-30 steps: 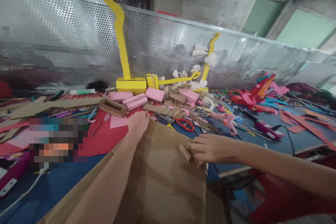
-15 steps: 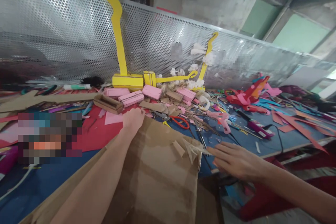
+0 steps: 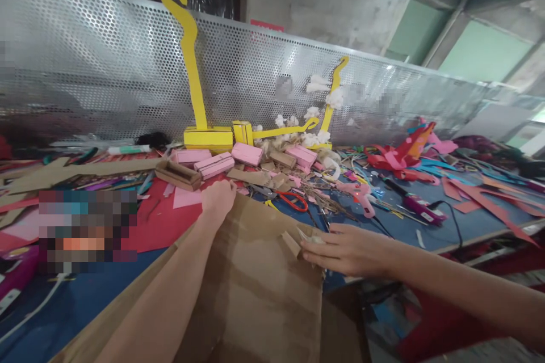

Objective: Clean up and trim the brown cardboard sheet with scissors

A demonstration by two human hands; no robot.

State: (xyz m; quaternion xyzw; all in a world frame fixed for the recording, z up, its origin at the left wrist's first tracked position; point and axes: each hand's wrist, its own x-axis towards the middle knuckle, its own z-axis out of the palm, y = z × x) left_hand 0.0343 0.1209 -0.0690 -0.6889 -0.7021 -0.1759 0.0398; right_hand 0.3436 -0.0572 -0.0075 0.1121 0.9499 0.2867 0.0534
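A large brown cardboard sheet point(image 3: 259, 295) slopes up from the bottom of the view over the table. My left hand point(image 3: 218, 199) is closed on its far upper edge. At the sheet's right corner, my right hand point(image 3: 340, 247) has its fingers together on a crumpled strip of translucent tape point(image 3: 310, 236), partly hidden by them. Beside those fingertips a small cardboard flap point(image 3: 291, 243) stands up from the sheet. Red-handled scissors point(image 3: 293, 201) lie just beyond the sheet.
Pink boxes point(image 3: 215, 165) and an open cardboard box point(image 3: 177, 174) lie past my left hand. Yellow hooked shapes point(image 3: 193, 76) stand against the perforated metal panel point(image 3: 264, 68). A pink glue gun point(image 3: 361, 197) and a purple tool point(image 3: 423, 210) with a cord lie right.
My right hand has moved left, from beyond the cardboard's right corner to over it, and the stretched tape is now bunched at its fingers. My left hand stays on the edge.
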